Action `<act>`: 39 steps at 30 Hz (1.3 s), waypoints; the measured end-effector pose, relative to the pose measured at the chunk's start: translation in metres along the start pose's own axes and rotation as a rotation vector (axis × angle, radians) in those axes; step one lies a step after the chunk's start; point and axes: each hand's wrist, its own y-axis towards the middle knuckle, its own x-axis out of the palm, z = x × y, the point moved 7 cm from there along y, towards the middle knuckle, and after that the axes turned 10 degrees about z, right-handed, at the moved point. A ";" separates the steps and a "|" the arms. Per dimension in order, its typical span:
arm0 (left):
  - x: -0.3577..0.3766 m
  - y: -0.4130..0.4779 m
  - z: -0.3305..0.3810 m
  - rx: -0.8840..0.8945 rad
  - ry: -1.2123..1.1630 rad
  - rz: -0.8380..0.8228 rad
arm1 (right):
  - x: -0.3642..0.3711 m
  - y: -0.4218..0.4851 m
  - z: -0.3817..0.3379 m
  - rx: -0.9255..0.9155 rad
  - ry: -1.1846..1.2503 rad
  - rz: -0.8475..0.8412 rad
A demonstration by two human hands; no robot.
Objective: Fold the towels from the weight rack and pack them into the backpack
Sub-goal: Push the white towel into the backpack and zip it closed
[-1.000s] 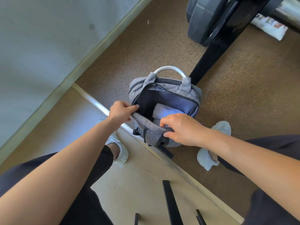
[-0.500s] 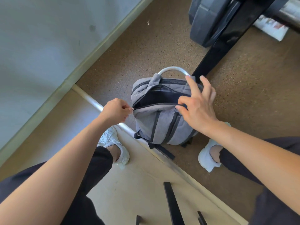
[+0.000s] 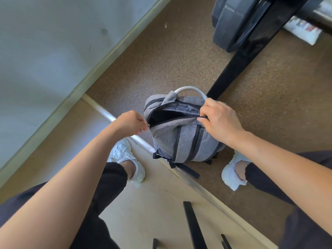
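While the left hand (image 3: 130, 123) pinches the small metal zipper pull (image 3: 148, 125) and the right hand (image 3: 218, 119) clamps the grey fabric backpack (image 3: 179, 139) rim, uneven tension may jam the slider.

Speckled brown floor (image 3: 179, 56) across the middle & right. Pale grey-blue wall (image 3: 45, 42) upper left, w/ a light skirting strip (image 3: 115, 49) along its base. Lower left: raised tan platform (image 3: 156, 203), edged by a metal strip (image 3: 197, 187). Black post (image 3: 239, 60) slanting down from top right, dark weight plates (image 3: 228, 20) beside it. Folded paper (image 3: 301, 31) on the floor at far right. Bright, even light.
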 end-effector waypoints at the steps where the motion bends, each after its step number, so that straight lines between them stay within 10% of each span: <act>1: -0.001 -0.001 0.001 0.006 -0.007 -0.011 | -0.001 0.000 0.001 0.013 0.006 -0.002; 14: -0.004 -0.011 0.037 0.151 -0.363 0.003 | 0.008 -0.007 0.004 0.023 -0.006 -0.075; 29: -0.007 -0.019 0.017 0.234 -0.200 0.012 | 0.006 0.015 -0.072 0.058 -0.245 0.141; 39: -0.015 -0.031 0.002 0.180 -0.378 0.125 | 0.054 0.020 -0.127 -0.152 0.333 -0.054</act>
